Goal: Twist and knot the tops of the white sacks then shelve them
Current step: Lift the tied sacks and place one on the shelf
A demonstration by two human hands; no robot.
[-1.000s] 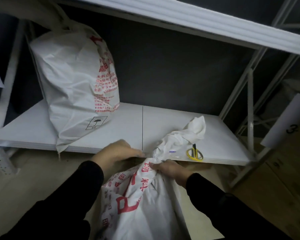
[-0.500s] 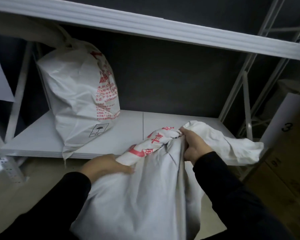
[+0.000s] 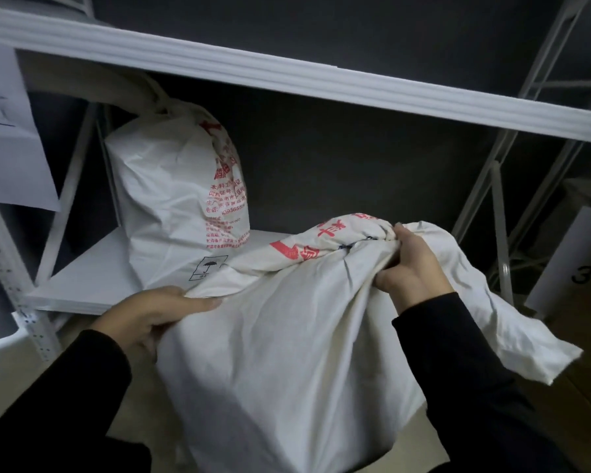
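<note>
Right hand (image 3: 410,268): your fingers are curled tight around the gathered neck of the sack (image 3: 287,370), with the knuckles up and the thumb side toward the far wall. The cloth bunches into creases under your grip. The loose top (image 3: 492,302) spills past the hand to the right and hangs free, lower than your wrist.

Left hand (image 3: 151,315): it lies against the sack's upper left side. The upper digit is stretched nearly straight, pointing right along a fold. The lower fingers pass behind the edge of the cloth and their tips are hidden. The hand looks pressed flat to steady the sack rather than clenched.

The sack sits near you, in front of the lower shelf (image 3: 93,278). Its red-printed shoulder leans over the shelf's near edge. Whether its base is on the floor cannot be told, as your sleeves and the frame edge hide it.

A second sack (image 3: 174,206) stands upright at the far left of the lower shelf. Its top is knotted just under the upper shelf (image 3: 287,76), and its red print faces right. It is just beside the held sack; the view does not show whether they touch.

A paper sheet (image 3: 7,148) hangs on the left of the rack. A white sign marked 3 (image 3: 574,261) is at far right.
</note>
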